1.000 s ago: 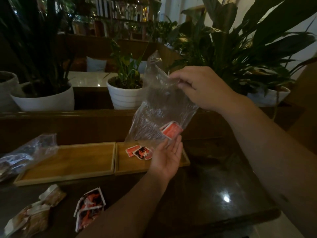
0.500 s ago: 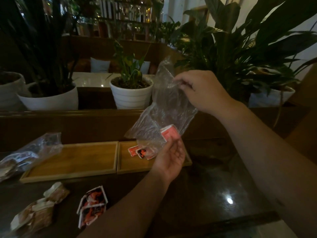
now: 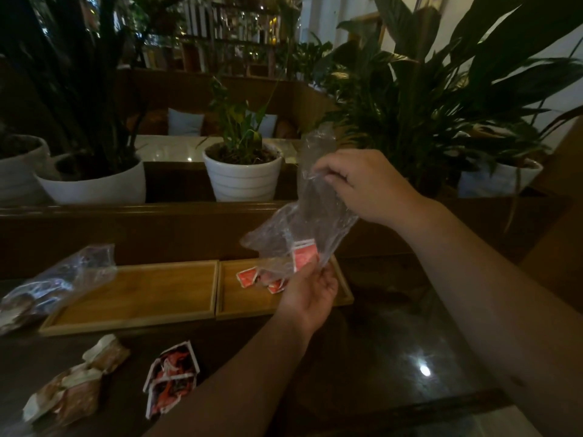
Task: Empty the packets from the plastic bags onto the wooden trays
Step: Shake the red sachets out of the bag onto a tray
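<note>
Plastic bag point(image 3: 310, 216) lower than before, left hand point(image 3: 310, 291) still beneath.

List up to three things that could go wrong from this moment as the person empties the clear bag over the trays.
1. The red packet sits at the mouth of the clear bag, held by the right hand and left hand; it may stay stuck in the film.
2. The bag's mouth hangs near the far edge of the right tray, so the packet could miss it.
3. The left tray is bare, so packets may pile unevenly.
</note>
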